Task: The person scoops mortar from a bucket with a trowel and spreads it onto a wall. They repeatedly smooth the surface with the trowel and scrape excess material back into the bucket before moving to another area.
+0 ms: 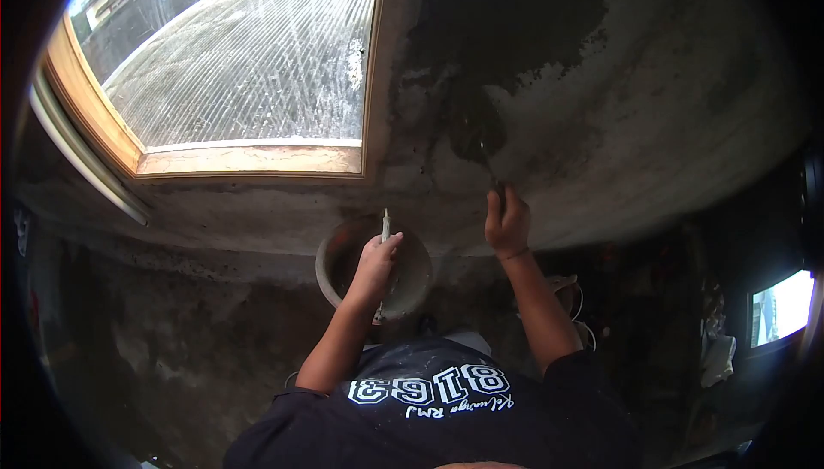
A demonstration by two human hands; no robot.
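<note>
Mortar (515,23) spreads dark high on the wall (652,126), where our right hand (506,224), fingers closed tight, presses the trowel (477,141). Our left hand (375,261) clasps a flat tool (385,224) above the bucket (324,263), which is wedged between us and the wall, under the window frame (249,161) and its lower right corner.

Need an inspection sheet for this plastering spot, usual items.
Surface: grey wall, with a dark wet patch at upper middle.
Job's things: trowel at the patch's lower edge; bucket at the wall base; flat tool over it.
Clutter: pale bits on the dim right, unclear.
Grips: left hand shut on flat tool; right hand shut on trowel.
Cables: thin white cord by the right forearm, seemingly.
Surroundings: wood-framed window, ribbed roof outside.
</note>
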